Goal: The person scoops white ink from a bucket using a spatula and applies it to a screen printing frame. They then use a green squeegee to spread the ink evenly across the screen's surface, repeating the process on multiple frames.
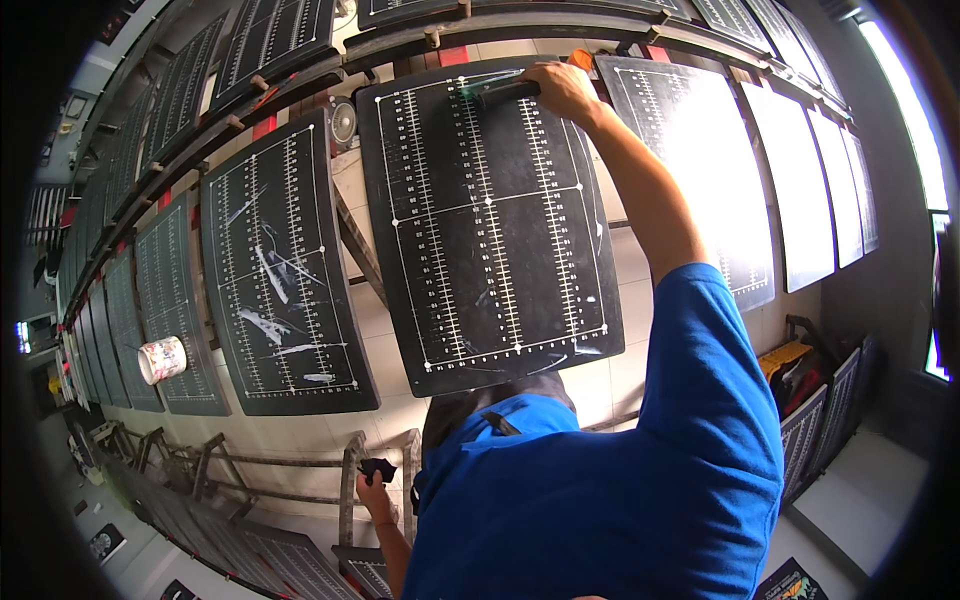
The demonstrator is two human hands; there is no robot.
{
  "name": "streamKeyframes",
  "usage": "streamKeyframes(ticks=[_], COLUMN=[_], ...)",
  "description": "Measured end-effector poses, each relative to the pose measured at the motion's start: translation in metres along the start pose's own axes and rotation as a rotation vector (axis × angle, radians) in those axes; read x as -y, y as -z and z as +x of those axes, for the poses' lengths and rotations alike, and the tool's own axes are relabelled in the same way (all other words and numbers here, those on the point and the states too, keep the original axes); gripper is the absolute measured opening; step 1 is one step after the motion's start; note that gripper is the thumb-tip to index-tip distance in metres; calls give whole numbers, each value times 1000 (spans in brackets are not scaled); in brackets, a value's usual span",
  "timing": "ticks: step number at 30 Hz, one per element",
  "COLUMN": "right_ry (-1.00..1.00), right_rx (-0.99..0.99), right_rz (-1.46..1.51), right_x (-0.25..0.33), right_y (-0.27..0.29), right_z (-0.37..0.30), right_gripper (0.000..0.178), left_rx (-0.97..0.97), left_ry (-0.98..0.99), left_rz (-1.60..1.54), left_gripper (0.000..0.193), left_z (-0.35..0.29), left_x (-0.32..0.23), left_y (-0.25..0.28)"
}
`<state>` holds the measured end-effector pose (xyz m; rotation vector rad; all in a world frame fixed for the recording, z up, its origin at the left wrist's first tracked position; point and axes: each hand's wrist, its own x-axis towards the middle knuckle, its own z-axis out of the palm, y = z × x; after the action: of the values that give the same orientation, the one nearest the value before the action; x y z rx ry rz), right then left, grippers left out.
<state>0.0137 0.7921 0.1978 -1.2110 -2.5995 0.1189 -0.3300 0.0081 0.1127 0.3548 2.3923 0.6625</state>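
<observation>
In front of me lies a large black board (pixel 455 270) printed with white rulers, a cross line and corner dots. My right hand (pixel 562 90) reaches to its far edge, closed around a dark cylindrical tool (pixel 505 95) with a greenish tip; its exact kind is unclear. The tool lies over the board's far part, near the middle ruler. Pale smears mark the board's near right corner. Low at my left side, away from the board, my left hand (pixel 372 492) grips a crumpled black cloth (pixel 379 468).
To the left, another black board (pixel 285 280) carries white streaks. A white tub (pixel 162 360) with red marks stands on a board farther left. Glare covers the board (pixel 690 170) at right. A metal rail (pixel 530 22) with pegs runs behind. Metal frames (pixel 270 462) stand at lower left.
</observation>
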Motion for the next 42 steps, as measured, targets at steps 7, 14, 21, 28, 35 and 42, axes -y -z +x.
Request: streamKeyframes(ticks=[7, 14, 21, 28, 35, 42], right_ry=[7, -236, -882, -1220, -1372, -1039], right_rx=[-9, -128, 35, -26, -272, -55], right_rz=[168, 134, -129, 570, 1619, 1623], right_x=[39, 129, 326, 328, 321, 417], right_y=[15, 22, 36, -2, -5, -43], right_z=[-104, -240, -267, -254, -258, -118], right_gripper=[35, 38, 30, 12, 15, 12], left_rx=[97, 168, 298, 276, 277, 273], left_ry=[-30, -254, -77, -71, 24, 181], left_rz=[-34, 66, -73, -181, -344, -282], left_gripper=[20, 22, 23, 26, 22, 23], left_z=[45, 164, 260, 325, 334, 302], left_x=[30, 62, 63, 79, 140, 224], left_y=[5, 28, 73, 110, 138, 160])
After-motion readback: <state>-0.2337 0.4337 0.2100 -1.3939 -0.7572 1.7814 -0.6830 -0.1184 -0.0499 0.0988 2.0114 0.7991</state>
